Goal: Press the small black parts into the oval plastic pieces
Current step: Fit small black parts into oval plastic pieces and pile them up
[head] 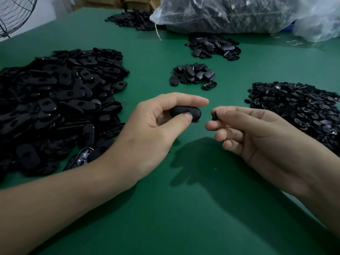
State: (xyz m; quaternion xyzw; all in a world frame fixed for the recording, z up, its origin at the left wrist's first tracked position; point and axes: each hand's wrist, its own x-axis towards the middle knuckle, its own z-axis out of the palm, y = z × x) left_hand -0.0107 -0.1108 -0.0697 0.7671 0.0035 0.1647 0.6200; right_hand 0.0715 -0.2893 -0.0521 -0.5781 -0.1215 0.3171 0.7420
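Above the middle of the green table (147, 43), the left hand (156, 126) pinches an oval plastic piece (185, 113) between thumb and fingers, while the right hand (257, 133), just beside it, pinches a small black part (214, 116).

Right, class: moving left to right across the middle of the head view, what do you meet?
Large pile of oval pieces → left hand holding an oval piece → right hand pinching a small black part → pile of small black parts.
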